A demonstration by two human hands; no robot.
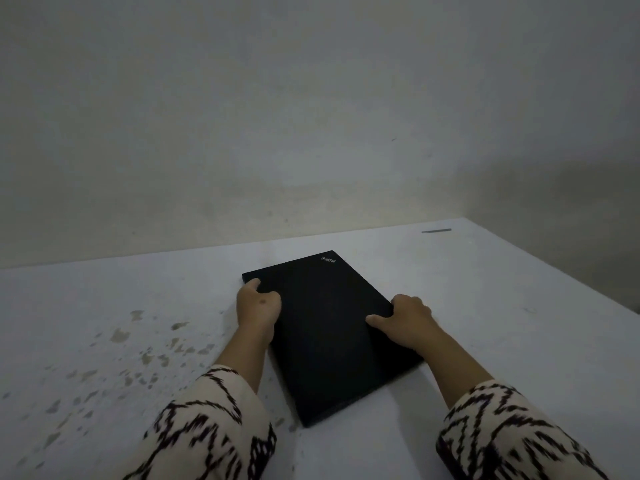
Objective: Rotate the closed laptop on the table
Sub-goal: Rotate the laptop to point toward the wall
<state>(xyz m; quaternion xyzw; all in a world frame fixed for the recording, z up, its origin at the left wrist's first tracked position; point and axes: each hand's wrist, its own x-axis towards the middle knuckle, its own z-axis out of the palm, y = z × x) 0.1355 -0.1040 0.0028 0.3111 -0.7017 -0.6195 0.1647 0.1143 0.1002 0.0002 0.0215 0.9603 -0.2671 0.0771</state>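
A closed black laptop (329, 327) lies flat on the white table (502, 306), its long side running away from me and skewed a little to the left, a small logo at its far right corner. My left hand (258, 304) grips the laptop's left long edge near the far corner, thumb on the lid. On the right long edge, my right hand (405, 318) holds on with the thumb resting on top. Both forearms wear cream sleeves with black marks.
The table's white surface is chipped and speckled at the left (145, 355). A wall (311, 116) rises just behind the table's far edge. A small dark strip (436, 231) lies at the far right. The table's right edge falls off at the frame's right side.
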